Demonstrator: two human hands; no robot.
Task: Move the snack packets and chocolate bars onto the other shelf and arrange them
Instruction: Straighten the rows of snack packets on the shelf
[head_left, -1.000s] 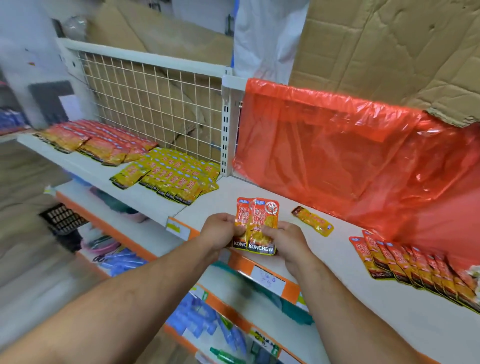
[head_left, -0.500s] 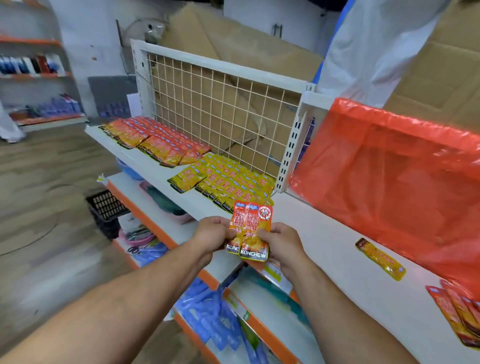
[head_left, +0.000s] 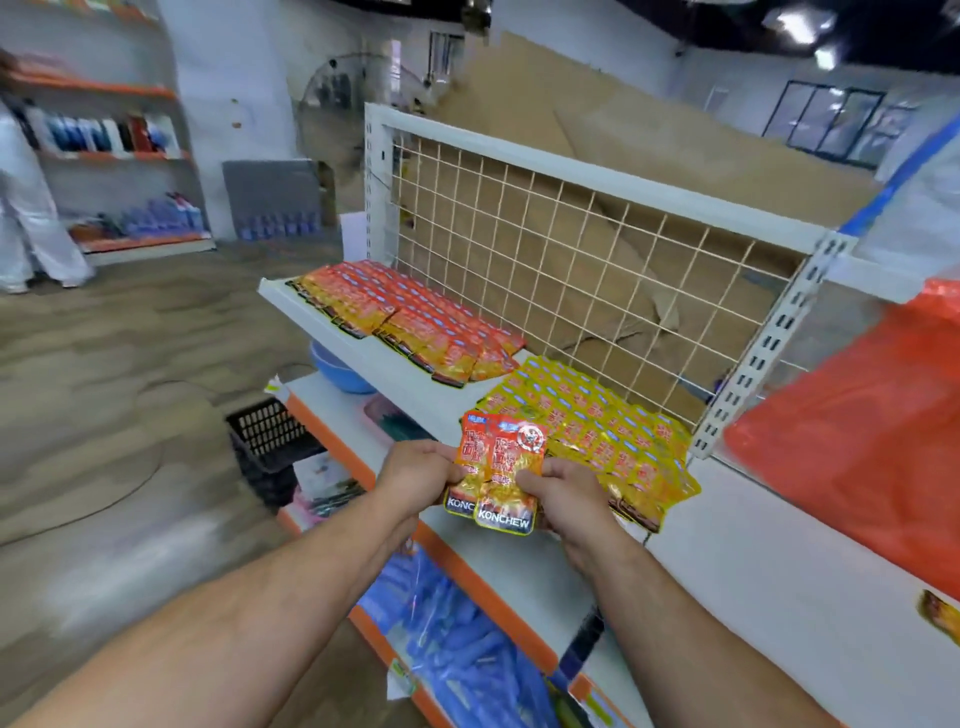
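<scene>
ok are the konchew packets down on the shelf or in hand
In hand: the left hand and right hand each pinch a side of the packets.

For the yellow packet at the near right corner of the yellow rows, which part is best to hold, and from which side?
I would pinch its dark near edge from the shelf front: the yellow packet lies flat, with neighbours behind and left. Left hand and right hand hold the orange packets; free one first.

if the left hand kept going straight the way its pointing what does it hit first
Apart from the orange packets it holds, the left hand would probably meet the yellow packets lying on the shelf just beyond; depth is hard to judge.
</scene>
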